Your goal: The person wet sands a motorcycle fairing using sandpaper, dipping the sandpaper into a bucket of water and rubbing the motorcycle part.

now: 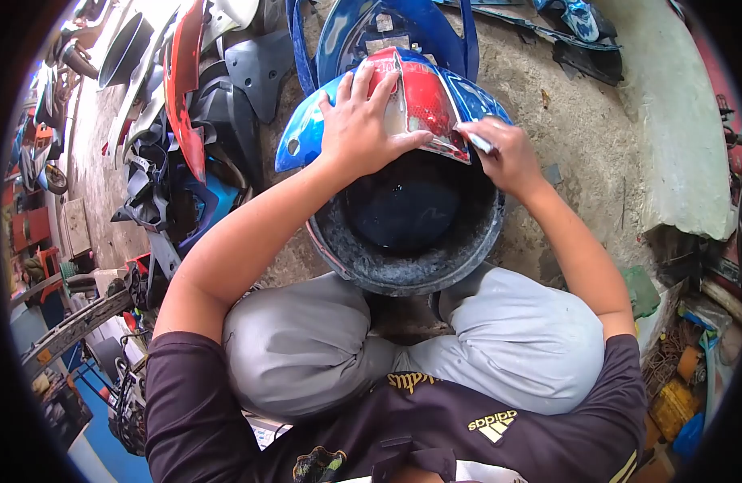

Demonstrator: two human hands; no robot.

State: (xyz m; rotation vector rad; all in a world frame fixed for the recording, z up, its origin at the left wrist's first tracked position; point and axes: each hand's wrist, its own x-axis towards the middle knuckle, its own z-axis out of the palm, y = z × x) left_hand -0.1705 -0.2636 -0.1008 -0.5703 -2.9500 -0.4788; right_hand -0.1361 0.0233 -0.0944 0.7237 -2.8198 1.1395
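A curved blue panel (308,122) with a red-and-white middle section lies across the far rim of a round black tub (411,274). Dark liquid shows inside the tub. My left hand (359,133) rests on the panel's pale middle, fingers spread and palm down, thumb near its lower edge. At the panel's right part, my right hand (504,151) is closed around a small whitish pad (480,143), pressed against the edge beside the red area. Fingers hide most of the pad.
Red, black and white plastic panels (181,88) are piled at the left. Another blue part (403,24) stands beyond the tub. A concrete ledge (678,121) runs along the right, with wires and scraps (673,370) at the lower right.
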